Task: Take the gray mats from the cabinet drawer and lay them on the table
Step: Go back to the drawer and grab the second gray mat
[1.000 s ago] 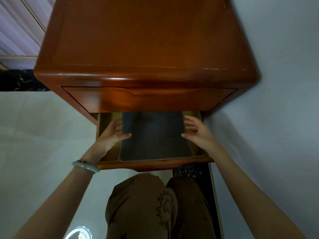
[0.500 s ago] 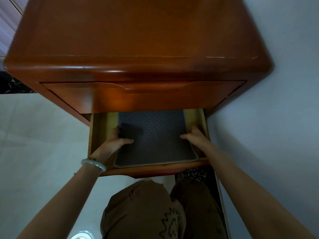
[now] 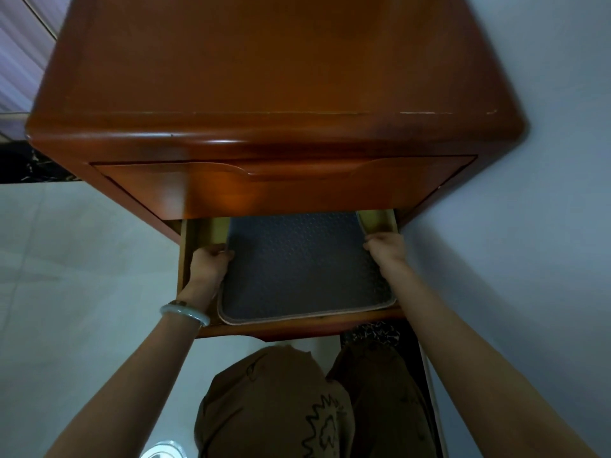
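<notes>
A stack of gray mats (image 3: 302, 266) with a dotted texture and pale trim lies in the open lower drawer (image 3: 297, 327) of a reddish wooden cabinet (image 3: 264, 77). My left hand (image 3: 208, 266), with a pale bangle on the wrist, is curled around the mats' left edge. At the right edge, my right hand (image 3: 386, 251) grips the mats. The near corners of the mats are raised slightly over the drawer front. The far end of the mats is hidden under the closed upper drawer (image 3: 284, 190).
The cabinet stands against a pale wall (image 3: 529, 226) on the right. Pale floor tiles (image 3: 82, 259) stretch to the left. My knees in brown trousers (image 3: 297, 408) are just below the drawer front. A dark patterned strip (image 3: 373, 332) runs along the wall base.
Both hands went from resting flat beside the mats to closing on their left and right edges. The mats have shifted slightly toward me and their near edge has lifted.
</notes>
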Action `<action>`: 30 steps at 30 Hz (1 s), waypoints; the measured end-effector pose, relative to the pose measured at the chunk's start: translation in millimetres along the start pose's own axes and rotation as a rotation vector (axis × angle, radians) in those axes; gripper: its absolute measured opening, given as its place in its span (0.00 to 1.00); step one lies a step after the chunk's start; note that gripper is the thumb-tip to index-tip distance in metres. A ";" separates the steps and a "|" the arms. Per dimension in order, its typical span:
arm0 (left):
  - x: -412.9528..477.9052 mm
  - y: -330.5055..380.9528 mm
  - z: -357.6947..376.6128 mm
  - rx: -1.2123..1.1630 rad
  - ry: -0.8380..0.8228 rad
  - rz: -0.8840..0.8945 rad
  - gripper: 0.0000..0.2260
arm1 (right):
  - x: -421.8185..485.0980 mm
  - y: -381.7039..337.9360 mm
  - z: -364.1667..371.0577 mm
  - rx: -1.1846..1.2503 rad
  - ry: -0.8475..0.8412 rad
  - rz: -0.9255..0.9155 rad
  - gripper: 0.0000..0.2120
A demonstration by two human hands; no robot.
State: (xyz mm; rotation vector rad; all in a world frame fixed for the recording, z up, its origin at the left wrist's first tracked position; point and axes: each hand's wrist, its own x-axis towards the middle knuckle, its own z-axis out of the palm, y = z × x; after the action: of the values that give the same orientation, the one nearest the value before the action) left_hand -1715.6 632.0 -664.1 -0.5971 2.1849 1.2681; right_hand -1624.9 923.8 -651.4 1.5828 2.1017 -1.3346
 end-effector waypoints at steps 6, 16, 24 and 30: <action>-54.3 38.6 -36.9 0.006 0.026 -0.057 0.15 | -51.8 -34.5 -35.4 0.045 -0.009 0.006 0.12; -225.7 111.5 -126.0 0.022 0.035 -0.096 0.13 | -218.8 -85.3 -152.6 0.042 -0.026 0.056 0.12; -367.9 149.6 -208.3 -0.073 0.075 -0.085 0.13 | -362.7 -131.8 -247.4 0.101 -0.017 -0.004 0.12; -484.4 163.9 -267.8 -0.239 0.141 0.070 0.15 | -465.0 -156.5 -298.4 0.182 -0.073 -0.170 0.13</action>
State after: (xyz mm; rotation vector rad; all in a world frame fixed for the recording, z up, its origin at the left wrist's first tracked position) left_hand -1510.7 522.2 -135.8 -0.7296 2.1999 1.5820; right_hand -1462.6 828.9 -108.8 1.4199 2.1652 -1.6562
